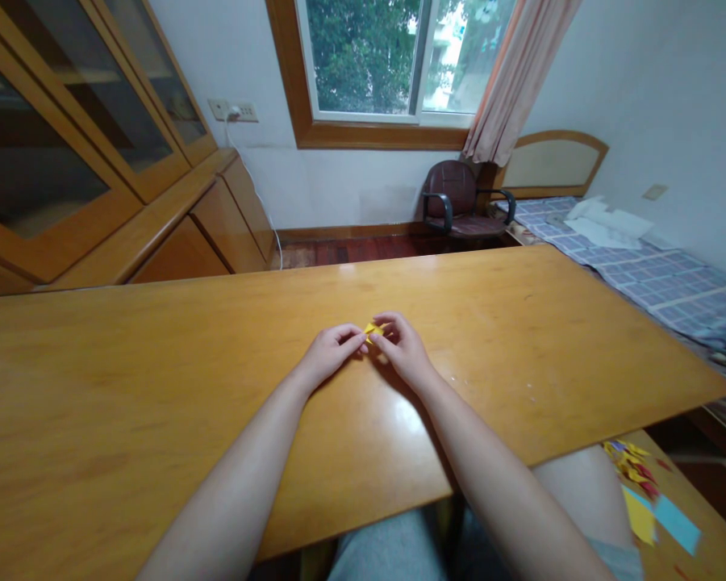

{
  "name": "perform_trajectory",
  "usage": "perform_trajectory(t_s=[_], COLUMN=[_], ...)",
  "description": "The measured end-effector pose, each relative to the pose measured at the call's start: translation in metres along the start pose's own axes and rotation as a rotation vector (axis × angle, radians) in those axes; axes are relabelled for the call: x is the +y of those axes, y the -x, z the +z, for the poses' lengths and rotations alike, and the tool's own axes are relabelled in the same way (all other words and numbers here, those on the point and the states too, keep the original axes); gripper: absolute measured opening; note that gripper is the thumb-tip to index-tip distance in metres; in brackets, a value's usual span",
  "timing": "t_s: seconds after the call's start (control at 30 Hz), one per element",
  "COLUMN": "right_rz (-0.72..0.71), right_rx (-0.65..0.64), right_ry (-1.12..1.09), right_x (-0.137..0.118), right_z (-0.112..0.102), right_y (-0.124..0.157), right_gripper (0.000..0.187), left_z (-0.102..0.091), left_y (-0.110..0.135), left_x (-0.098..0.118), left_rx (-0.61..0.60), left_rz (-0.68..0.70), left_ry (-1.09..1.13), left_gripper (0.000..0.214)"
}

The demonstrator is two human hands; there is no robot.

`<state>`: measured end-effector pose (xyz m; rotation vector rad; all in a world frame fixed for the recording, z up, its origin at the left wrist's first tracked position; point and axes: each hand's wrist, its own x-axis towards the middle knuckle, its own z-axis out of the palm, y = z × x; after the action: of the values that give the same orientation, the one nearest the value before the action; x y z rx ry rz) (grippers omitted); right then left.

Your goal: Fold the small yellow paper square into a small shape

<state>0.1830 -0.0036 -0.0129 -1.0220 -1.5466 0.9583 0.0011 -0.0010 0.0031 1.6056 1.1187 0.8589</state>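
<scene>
A small folded piece of yellow paper [373, 329] is held just above the wooden table [157, 387], near its middle. My left hand [330, 353] pinches the paper's left side with closed fingers. My right hand [401, 345] pinches its right side, fingers curled over it. Both forearms reach in from the bottom of the view and the hands meet at the paper. Most of the paper is hidden by my fingertips.
Coloured paper scraps [635, 472], yellow, red and blue, lie on a low surface at the lower right. A dark office chair [456, 202] stands under the window. A bed [659, 274] runs along the right wall. Wooden cabinets [97, 161] fill the left.
</scene>
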Motion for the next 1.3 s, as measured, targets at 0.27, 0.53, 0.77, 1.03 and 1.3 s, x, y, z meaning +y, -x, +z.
perform_trajectory(t_s=[0.27,0.53,0.77,1.03,1.3], right_rz=[-0.154,-0.142,0.028,0.168,0.188], right_rx=[-0.037,-0.047,-0.060,-0.087,-0.086], right_ry=[0.133,0.146,-0.031,-0.261,-0.286], right_x=[-0.009,-0.010,-0.004,0.006,0.005], right_z=[-0.002,-0.004,-0.002,0.001,0.001], right_y=[0.001,-0.001,-0.001,0.000,0.000], right_gripper=[0.014,0.010,0.017,0.025,0.025], left_z=[-0.001,-0.002,-0.004,-0.004,-0.003], left_y=[-0.002,-0.001,0.000,0.000,0.000], left_x=[-0.005,-0.006,-0.007,-0.005,-0.009], left_rx=[0.024,-0.017,-0.018,-0.005,-0.007], left_rz=[-0.015,-0.013,-0.011,-0.012,0.006], left_ry=[0.083,0.156,0.160,0.166,0.184], left_gripper=[0.031,0.024,0.024,0.025,0.023])
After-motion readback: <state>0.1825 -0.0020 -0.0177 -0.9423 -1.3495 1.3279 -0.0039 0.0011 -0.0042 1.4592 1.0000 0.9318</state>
